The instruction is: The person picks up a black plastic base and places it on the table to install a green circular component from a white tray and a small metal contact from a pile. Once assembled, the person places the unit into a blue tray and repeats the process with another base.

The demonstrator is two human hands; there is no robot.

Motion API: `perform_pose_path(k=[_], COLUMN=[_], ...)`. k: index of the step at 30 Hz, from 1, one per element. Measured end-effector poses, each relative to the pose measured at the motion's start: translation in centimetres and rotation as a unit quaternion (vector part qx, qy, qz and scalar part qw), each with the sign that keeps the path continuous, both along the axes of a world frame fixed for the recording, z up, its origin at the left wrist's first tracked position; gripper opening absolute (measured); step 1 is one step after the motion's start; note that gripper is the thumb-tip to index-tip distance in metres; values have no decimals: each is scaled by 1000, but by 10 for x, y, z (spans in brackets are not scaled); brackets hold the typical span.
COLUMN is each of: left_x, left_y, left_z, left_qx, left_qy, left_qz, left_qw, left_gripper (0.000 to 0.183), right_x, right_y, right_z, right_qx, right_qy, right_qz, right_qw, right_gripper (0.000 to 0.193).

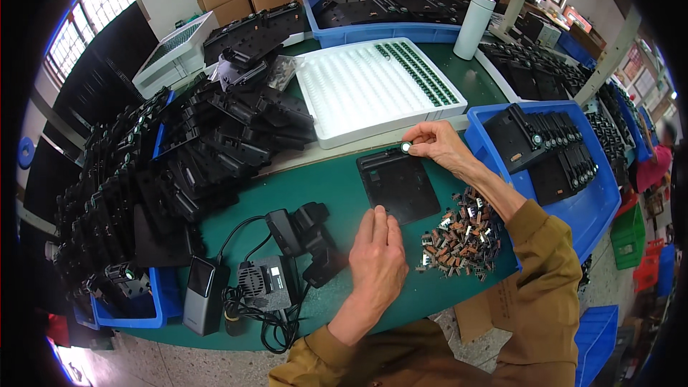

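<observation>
A flat black plastic panel (401,188) with a raised bar along its far edge lies on the green table in front of me. My right hand (438,145) is closed in a pinch on a small round part (406,147), pale-faced with a dark green rim, at the panel's far right corner. Whether the part is seated in the panel cannot be seen. My left hand (378,254) lies with fingers stretched out, tips at the panel's near left edge. To the right of the panel is a heap of small switch-like parts (462,236), brown, black and white.
Beyond the panel stands a white tray (326,132) with rows of green round parts. A blue bin (573,208) at right holds black panels. Black housings (251,122) pile up at left. A power bank (206,294) and cabled black devices (269,283) lie near left. A white bottle (474,26) stands behind.
</observation>
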State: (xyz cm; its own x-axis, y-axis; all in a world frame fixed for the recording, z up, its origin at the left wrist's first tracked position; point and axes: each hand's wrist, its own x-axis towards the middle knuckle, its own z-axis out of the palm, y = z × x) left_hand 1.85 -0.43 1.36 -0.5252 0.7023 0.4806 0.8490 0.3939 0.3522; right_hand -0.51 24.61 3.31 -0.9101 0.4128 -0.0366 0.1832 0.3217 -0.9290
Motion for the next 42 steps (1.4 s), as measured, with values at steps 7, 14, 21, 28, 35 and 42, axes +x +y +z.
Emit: perform_pose_path(k=[7, 14, 21, 28, 35, 42], left_x=[0, 0, 0, 0, 1, 0], left_y=[0, 0, 1, -1, 2, 2], left_z=[1, 0, -1, 4, 2, -1], left_qx=[-3, -9, -2, -8, -5, -6], left_qy=[0, 0, 1, 4, 3, 8], left_qz=[2, 3, 3, 4, 1, 8], left_qw=[1000, 1000, 1000, 1000, 1000, 1000], left_gripper=[42, 43, 43, 42, 38, 36], right_x=[2, 1, 2, 0, 1, -1], right_y=[-5, -8, -8, -7, -3, 1], right_z=[2, 2, 5, 5, 4, 4], right_qx=[74, 215, 114, 186, 170, 64], right_qy=[-8, 30, -15, 40, 7, 8], right_qz=[-27, 6, -14, 36, 36, 25], right_qw=[997, 976, 993, 981, 985, 998], right_gripper=[22, 24, 21, 20, 19, 17])
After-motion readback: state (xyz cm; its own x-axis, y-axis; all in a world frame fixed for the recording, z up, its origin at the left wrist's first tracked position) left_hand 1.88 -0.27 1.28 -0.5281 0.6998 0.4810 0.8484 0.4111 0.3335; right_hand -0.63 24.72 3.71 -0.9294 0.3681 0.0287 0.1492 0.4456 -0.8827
